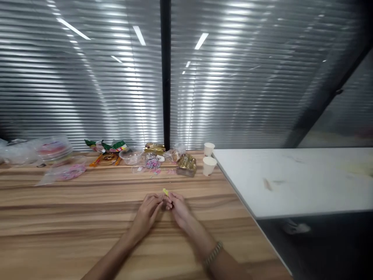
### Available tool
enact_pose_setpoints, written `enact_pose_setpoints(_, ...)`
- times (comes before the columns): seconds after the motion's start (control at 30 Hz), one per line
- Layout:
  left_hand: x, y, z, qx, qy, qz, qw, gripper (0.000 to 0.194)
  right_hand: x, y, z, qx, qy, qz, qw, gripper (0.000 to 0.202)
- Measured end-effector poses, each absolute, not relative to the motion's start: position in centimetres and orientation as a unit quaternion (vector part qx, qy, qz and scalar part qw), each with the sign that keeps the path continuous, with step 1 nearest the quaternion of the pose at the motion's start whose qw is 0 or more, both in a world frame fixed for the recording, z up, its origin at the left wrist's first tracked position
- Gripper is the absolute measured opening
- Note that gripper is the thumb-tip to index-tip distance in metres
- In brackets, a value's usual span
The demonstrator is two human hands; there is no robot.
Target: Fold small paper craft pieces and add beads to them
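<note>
Above the wooden table (116, 217), my left hand (148, 212) and my right hand (179, 208) meet with their fingertips together. A small bright yellow piece (165, 191) sticks up between them; it is too small and blurred to tell its kind. My right thumb and fingers pinch around its lower end. The fingers of my left hand are closed right beside it, but whether they grip the yellow piece or something else is hidden. My right wrist wears a beaded bracelet (213, 253).
Behind the hands stand two paper cups (209, 166), a gold foil package (187, 165), a clear plastic bowl (131, 156), pink and purple small pieces (152, 163), green snack bags (113, 146) and stacked clear containers (55, 149). A white table (305, 182) adjoins on the right; window blinds (87, 77) rise behind.
</note>
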State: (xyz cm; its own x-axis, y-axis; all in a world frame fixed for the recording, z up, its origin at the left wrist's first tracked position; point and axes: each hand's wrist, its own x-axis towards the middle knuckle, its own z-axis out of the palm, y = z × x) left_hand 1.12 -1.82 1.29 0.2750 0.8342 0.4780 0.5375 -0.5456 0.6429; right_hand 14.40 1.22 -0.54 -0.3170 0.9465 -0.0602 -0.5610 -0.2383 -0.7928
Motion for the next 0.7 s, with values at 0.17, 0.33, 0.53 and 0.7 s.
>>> enact_pose_setpoints(0.17,1.0,-2.1,1.4,0.805,0.378,0.413,0.199,0.017,14.2,1.3,-0.2,-0.258,-0.337,0.741,0.52,0.034)
enact_pose_setpoints(0.33,1.7,-1.8,1.4,0.676,0.429,0.45,0.397,0.021,14.2,1.3,0.2,-0.264,-0.403,0.686,0.545,0.035)
enact_pose_setpoints(0.53,1.6,-0.3,0.7,0.48,0.379,0.467,0.639,0.023,15.1,1.2,0.5,-0.291,-0.576,0.575,0.503,0.032)
enact_pose_setpoints(0.7,0.5,0.1,0.7,0.437,0.385,0.471,0.663,0.014,16.4,1.2,1.0,-0.318,-0.814,0.283,0.395,0.02)
